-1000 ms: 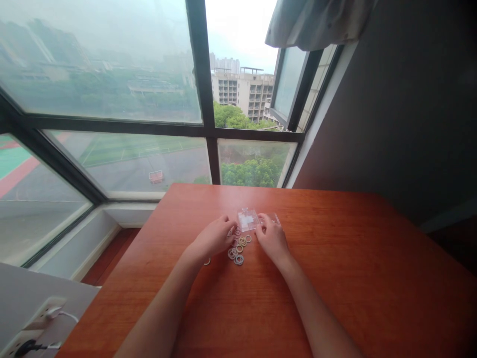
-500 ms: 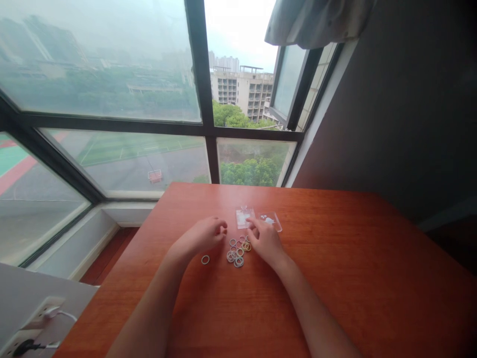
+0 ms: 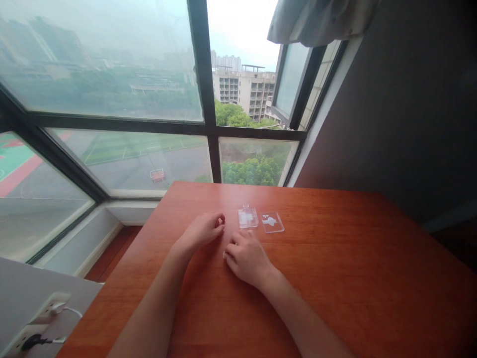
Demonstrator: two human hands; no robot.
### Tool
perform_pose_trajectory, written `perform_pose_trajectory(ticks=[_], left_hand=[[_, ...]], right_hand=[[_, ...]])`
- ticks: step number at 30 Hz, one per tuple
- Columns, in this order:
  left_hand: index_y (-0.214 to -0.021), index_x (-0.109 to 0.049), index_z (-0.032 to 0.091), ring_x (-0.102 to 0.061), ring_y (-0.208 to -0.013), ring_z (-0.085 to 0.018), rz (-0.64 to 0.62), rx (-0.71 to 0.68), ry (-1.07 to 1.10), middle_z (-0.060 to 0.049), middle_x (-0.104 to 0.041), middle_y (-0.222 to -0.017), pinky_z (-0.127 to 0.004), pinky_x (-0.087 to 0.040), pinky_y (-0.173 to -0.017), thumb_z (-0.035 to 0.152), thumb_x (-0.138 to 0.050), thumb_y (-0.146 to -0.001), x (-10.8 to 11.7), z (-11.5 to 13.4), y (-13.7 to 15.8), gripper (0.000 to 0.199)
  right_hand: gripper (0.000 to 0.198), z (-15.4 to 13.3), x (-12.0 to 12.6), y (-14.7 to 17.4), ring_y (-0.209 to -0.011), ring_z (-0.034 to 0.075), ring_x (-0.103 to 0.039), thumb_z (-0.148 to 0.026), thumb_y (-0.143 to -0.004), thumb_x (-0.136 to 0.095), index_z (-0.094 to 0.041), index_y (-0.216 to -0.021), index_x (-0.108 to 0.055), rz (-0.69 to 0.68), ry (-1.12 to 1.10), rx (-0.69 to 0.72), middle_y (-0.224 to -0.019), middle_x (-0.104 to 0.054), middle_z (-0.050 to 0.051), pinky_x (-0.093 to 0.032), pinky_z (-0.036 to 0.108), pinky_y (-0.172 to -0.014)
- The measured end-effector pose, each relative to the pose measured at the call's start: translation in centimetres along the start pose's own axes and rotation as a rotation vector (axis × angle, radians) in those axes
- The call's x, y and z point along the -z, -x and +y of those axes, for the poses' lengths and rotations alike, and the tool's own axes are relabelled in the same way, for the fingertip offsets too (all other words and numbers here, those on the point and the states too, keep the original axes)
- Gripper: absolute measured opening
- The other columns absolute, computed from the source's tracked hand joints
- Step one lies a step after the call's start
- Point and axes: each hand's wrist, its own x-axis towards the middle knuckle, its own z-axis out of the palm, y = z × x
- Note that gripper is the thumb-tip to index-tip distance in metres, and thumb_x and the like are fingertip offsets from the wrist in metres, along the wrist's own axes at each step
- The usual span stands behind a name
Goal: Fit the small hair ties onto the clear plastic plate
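My right hand [image 3: 244, 256] lies low over the middle of the table, palm down with its fingers curled. A small pale bit of a ring [image 3: 224, 255] shows at its fingertips; anything else under the palm is hidden. To its upper left, my left hand [image 3: 206, 228] hovers near the tabletop, fingers loosely bent and thumb apart, with nothing visible in them. Just beyond my right hand sits a clear plastic box [image 3: 248, 218]. Its flat clear lid, or a similar square piece with a white print [image 3: 273, 222], lies to the right.
The reddish-brown wooden table [image 3: 335, 258] reaches to the windows, with dark window frames [image 3: 214, 159] behind its far edge. A grey wall [image 3: 391, 124] rises on the right. Wall sockets with plugs [image 3: 35, 340] are at lower left.
My right hand has moved down and left, over the spot where the loose rings lay. The pile and the single ring at left are out of sight. My left hand has shifted slightly.
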Motion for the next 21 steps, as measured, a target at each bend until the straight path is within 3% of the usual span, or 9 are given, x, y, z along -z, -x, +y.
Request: perform_pose_trajectory(ticks=[8,12,16,21], left_hand=[[-0.095,-0.064,0.021,-0.062,-0.075,-0.018,0.068,-0.077,0.021,-0.004,-0.068,-0.088,-0.025,-0.043,-0.064,0.029,-0.049,-0.084,-1.3,-0.2,-0.3,0.021],[-0.116,-0.059,0.020,-0.064,-0.087,-0.020,0.170,-0.073,0.091,-0.008,-0.064,-0.106,-0.029,-0.049,-0.075,0.034,-0.051,-0.086,-2.5,0.4,-0.9,0.034],[-0.127,-0.054,0.016,-0.058,-0.110,-0.025,0.322,-0.141,0.124,-0.013,-0.057,-0.121,-0.036,-0.047,-0.095,0.035,-0.052,-0.088,-4.2,1.0,-1.8,0.043],[-0.126,-0.057,0.023,-0.051,-0.121,-0.026,0.321,-0.208,0.059,-0.011,-0.051,-0.133,-0.043,-0.042,-0.102,0.033,-0.048,-0.091,-5.6,0.9,-2.3,0.037]], right_hand=[[0.019,4.4,1.7,0.3,-0.089,0.017,-0.053,-0.026,-0.088,-0.054,-0.020,-0.075,-0.066,0.028,-0.070,-0.215,-0.083,-0.062,0.003,-0.037,0.026,-0.078],[0.021,6.6,3.0,0.7,-0.085,0.016,-0.057,-0.026,-0.092,-0.046,-0.023,-0.091,-0.067,0.098,0.011,-0.553,-0.090,-0.066,0.003,-0.037,0.025,-0.072],[0.028,8.8,3.9,1.4,-0.091,0.020,-0.060,-0.033,-0.091,-0.045,-0.023,-0.113,-0.061,0.005,0.138,-0.835,-0.106,-0.064,0.007,-0.038,0.027,-0.068],[0.028,9.5,3.7,1.6,-0.092,0.022,-0.062,-0.036,-0.093,-0.042,-0.021,-0.108,-0.060,-0.093,0.202,-0.924,-0.108,-0.060,0.010,-0.040,0.029,-0.068]])
